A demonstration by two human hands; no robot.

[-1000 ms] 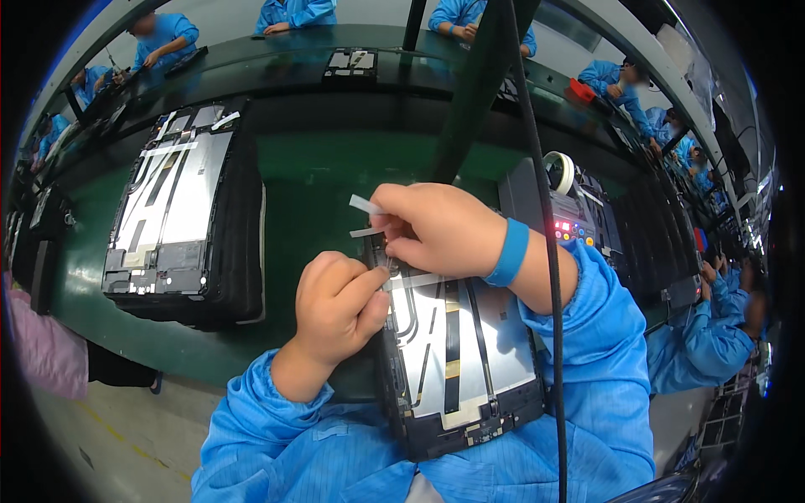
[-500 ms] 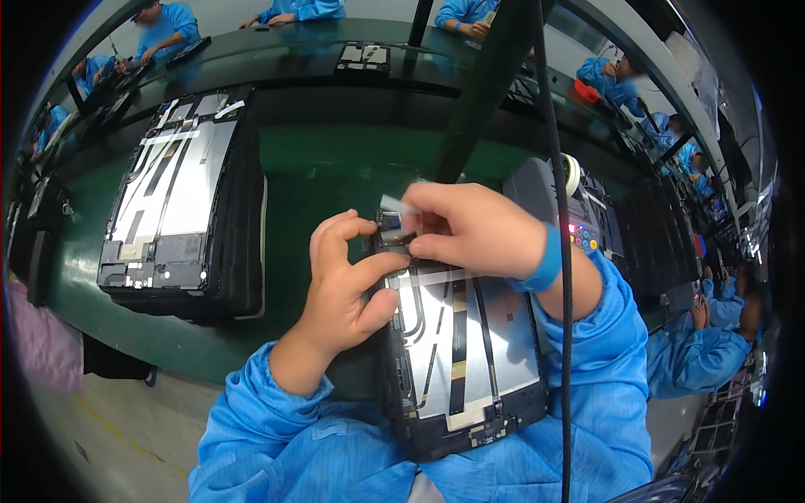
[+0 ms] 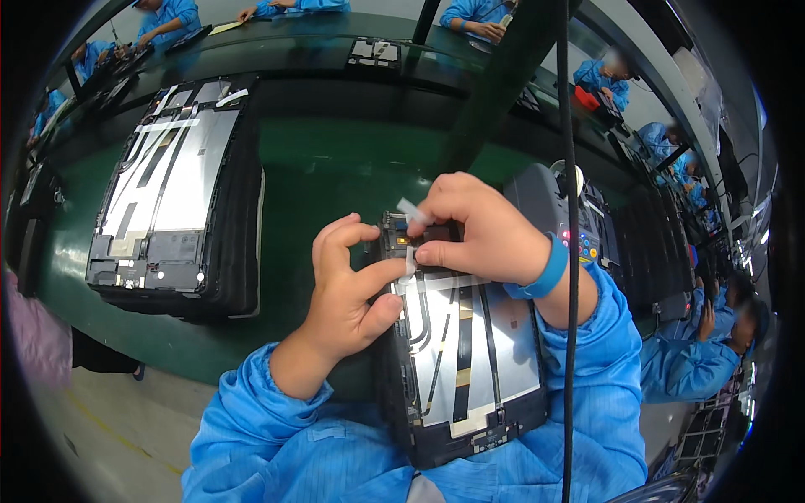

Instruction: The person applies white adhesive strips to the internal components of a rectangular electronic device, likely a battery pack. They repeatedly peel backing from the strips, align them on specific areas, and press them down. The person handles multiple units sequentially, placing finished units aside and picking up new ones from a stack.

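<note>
An opened flat tablet-like device point(image 3: 513, 356), with a silver panel and dark ribbon cables, lies in front of me, its near end close to my body. My right hand point(image 3: 490, 230) is over its far end, thumb and index finger closed on a short whitish tape strip point(image 3: 409, 210) whose free end sticks up to the left. My left hand point(image 3: 344, 289) rests at the device's left edge, fingers curved and apart. Its index fingertip touches beside another small pale strip point(image 3: 411, 260) at the far left corner. My right fingers partly hide the far end.
A tall stack of similar opened devices point(image 3: 180, 180) stands at left on the green bench point(image 3: 310, 168). At right are a grey tape dispenser point(image 3: 532, 197) with lit buttons and another dark stack point(image 3: 654, 243). A black cable point(image 3: 572, 335) hangs before me. Co-workers in blue sit beyond.
The strip in my right hand now tilts up more to the left, and my right hand has shifted slightly right. A small pale strip shows by my left index fingertip. The view has shifted a little.
</note>
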